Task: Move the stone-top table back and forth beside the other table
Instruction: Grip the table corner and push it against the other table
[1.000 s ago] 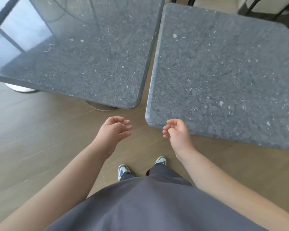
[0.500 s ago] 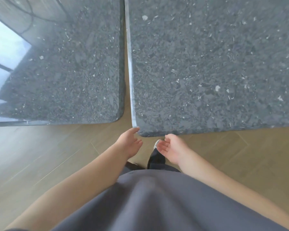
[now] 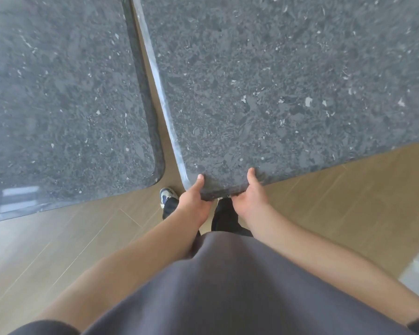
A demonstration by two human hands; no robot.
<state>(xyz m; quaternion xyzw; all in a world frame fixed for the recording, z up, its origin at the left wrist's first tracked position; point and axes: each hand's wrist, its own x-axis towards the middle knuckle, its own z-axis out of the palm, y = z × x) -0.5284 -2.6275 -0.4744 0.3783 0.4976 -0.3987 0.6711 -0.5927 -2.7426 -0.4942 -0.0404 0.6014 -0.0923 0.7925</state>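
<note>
Head view: both hands grip the near corner of the stone-top table [image 3: 276, 81]. The left hand [image 3: 192, 201] sits right at the rounded corner, thumb on top, the other fingers hidden under the edge. The right hand [image 3: 250, 200] is just beside it along the near edge, thumb on top too, fingers tucked under. So both hold the slab rim in a narrow pinch, thumb above and fingers below

The table lies ahead and to the right of the grip, most of the slab stretching away from the hands and off the right of the frame. Its left edge runs up and away, just beside the other table [image 3: 58, 93], with a thin strip of wood floor [image 3: 58, 238] between them; the gap widens toward the person, not touching at the near end

Judgement: the move runs along that gap line, push away or pull back. The grip is at one corner, not centred, so the slab may swing toward the neighbour; the left hand is nearer the gap and must steer

Shoe [image 3: 167, 197] under the corner, watch the toes
</note>
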